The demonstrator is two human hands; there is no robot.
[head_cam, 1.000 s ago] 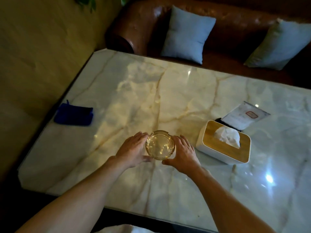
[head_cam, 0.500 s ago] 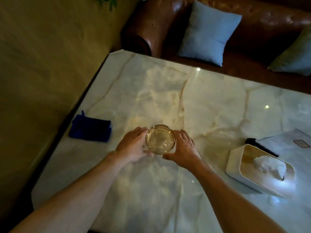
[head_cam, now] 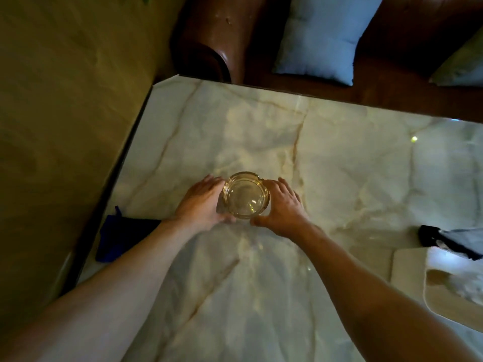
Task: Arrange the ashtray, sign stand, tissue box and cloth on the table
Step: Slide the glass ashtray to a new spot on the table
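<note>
Fingers (head_cam: 209, 182) of both hands cupped against ashtray (head_cam: 245, 195), mid-table (head_cam: 339, 165). Step: placing ashtray. Next, likely: release; fetch cloth (head_cam: 122, 237) at left edge, tissue box (head_cam: 444, 288) at right.

— Where does the ashtray (head_cam: 245, 195) sit?

— On the marble table (head_cam: 352, 165), toward its left half, about midway between the near and far edges. It is clear amber glass, round, upright.

— And the hands?

— The left hand (head_cam: 202, 202) cups its left side, the right hand (head_cam: 283, 207) its right side, fingers curved against the glass.

— The cloth?

— A blue cloth (head_cam: 122, 239) lies by the left edge, partly hidden under the left forearm.

— Anything on the right?

— The tissue box (head_cam: 444, 286) is cut off at the right edge, the sign stand (head_cam: 452, 240) just beyond it. Past the far edge, a brown sofa (head_cam: 214, 40) with a pale blue cushion (head_cam: 321, 37).
</note>
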